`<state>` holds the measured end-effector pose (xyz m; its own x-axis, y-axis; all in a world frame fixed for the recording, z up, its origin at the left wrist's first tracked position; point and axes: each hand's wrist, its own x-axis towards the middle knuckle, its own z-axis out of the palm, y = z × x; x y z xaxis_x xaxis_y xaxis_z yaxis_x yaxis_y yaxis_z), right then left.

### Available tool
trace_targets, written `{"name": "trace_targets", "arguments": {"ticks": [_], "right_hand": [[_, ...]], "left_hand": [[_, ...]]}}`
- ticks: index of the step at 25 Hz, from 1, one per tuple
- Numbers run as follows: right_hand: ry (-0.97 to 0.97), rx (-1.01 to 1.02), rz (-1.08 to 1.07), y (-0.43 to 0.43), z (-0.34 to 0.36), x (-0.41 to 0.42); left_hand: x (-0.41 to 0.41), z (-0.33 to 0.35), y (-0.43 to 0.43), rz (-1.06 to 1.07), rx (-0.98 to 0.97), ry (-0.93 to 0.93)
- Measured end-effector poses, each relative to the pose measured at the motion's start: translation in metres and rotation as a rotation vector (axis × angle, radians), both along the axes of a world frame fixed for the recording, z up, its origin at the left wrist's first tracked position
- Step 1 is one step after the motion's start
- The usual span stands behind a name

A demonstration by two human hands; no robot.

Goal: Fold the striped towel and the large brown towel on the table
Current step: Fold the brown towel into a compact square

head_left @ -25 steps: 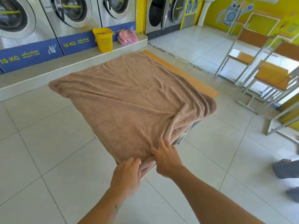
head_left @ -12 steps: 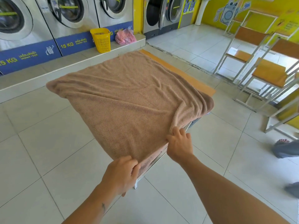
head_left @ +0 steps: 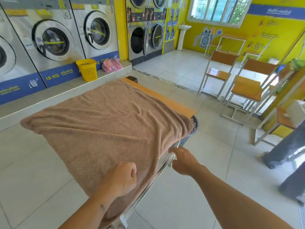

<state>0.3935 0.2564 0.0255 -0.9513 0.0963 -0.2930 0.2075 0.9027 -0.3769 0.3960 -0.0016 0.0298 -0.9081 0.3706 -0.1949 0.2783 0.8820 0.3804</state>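
Observation:
The large brown towel (head_left: 105, 123) lies spread over the table, hanging over its left and near edges. Only a strip of the orange table top (head_left: 166, 100) shows along the right side. My left hand (head_left: 123, 177) is curled in a fist on the towel's near edge, gripping the cloth. My right hand (head_left: 183, 160) is further right along the same edge, with fingers stretched out and fingertips at the hem by the metal table frame. No striped towel is in sight.
A blue laundry basket (head_left: 190, 134) pokes out from under the table's right corner. A yellow basket (head_left: 87, 70) and a pink bag (head_left: 112, 65) sit on the ledge below the washing machines. Metal-framed chairs (head_left: 244, 86) stand to the right, and a person's legs (head_left: 283, 151) are nearby.
My hands have spread apart along the near edge. The right hand slid to the right and its fingers opened. The left hand stayed on the cloth. The towel now lies flatter.

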Motion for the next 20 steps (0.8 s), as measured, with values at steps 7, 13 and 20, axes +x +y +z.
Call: {"name": "trace_targets", "arguments": {"ticks": [7,13,20], "right_hand": [[0.038,-0.119,0.054,0.156,0.039,-0.061],[-0.031,-0.072,0.183,0.25,0.052,-0.113],[-0.067,0.005,0.369,0.279,0.031,-0.218]], "left_hand": [[-0.078,0.009,0.163,0.069,0.119,0.057],[-0.114,-0.007,0.287,0.1,0.098,0.022],[-0.193,-0.051,0.359,0.317,0.161,-0.028]]}}
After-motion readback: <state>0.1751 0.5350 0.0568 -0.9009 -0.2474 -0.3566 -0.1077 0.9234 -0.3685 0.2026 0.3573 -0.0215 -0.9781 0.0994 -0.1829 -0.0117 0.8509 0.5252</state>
